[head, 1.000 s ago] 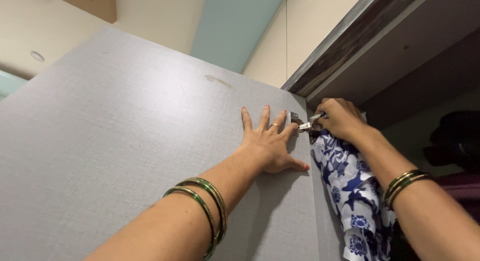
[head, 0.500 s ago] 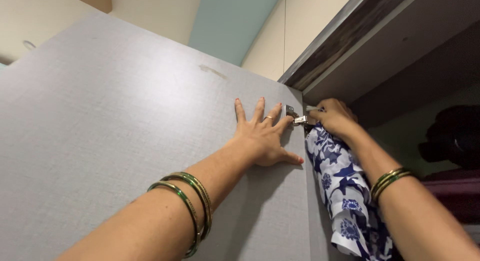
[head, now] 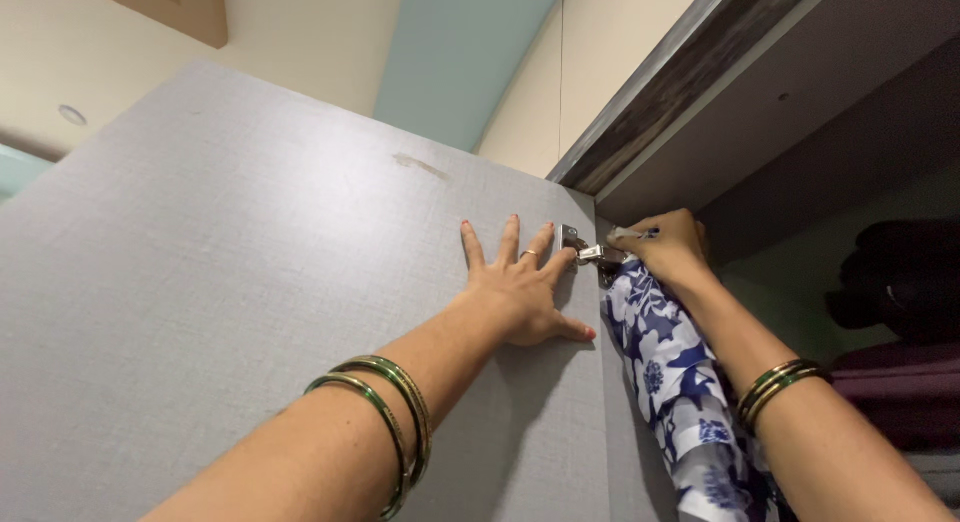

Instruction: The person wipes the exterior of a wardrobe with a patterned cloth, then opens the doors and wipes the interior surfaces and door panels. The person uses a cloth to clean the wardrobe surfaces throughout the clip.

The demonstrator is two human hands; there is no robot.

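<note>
Pressing my left hand (head: 520,292) flat against the grey cupboard door (head: 250,282), fingers spread wide, I am touching the metal hinge (head: 585,250) at the door's top corner with a fingertip. My right hand (head: 668,247) is gripping a small slim tool (head: 628,233) just beside that hinge, resting above a blue-and-white floral cloth (head: 675,392) hanging inside the cupboard.

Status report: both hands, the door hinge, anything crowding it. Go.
Left hand flat on grey door. Right hand closed on small tool at metal hinge. Blue floral cloth hangs under the hinge.
</note>
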